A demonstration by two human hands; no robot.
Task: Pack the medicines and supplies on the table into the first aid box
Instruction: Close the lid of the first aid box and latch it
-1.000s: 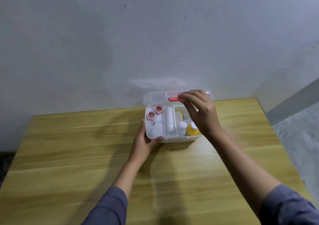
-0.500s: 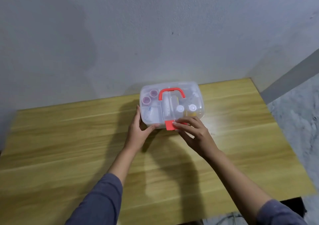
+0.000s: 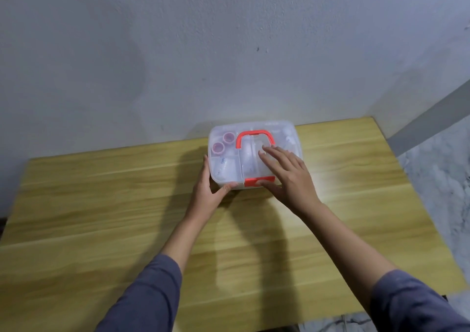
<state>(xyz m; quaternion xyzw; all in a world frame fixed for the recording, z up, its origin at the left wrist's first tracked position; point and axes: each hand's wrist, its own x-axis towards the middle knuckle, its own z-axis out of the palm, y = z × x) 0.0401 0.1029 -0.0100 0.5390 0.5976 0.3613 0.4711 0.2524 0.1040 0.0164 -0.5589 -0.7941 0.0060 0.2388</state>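
One target: red latch [image 3: 251,181], near edge of first aid box [image 3: 223,163]
Right hand [image 3: 292,179]: nearer, fingers straight on top, thumb at latch
Left hand [image 3: 207,191]: fingers straight, bracing near-left corner

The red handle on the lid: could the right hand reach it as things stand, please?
Probably yes: the right hand lies flat on the lid, fingertips just short of the red handle, with nothing between them.

- A plain, bare indoor room; whether it is a home or a workplace cannot be told.
- A light wood-grain table [image 3: 101,204] stands with its far edge against a rough, whitewashed wall [image 3: 229,39].
- On the right, a grey skirting band [image 3: 427,120] meets the floor [image 3: 437,174] — marbled grey and white.
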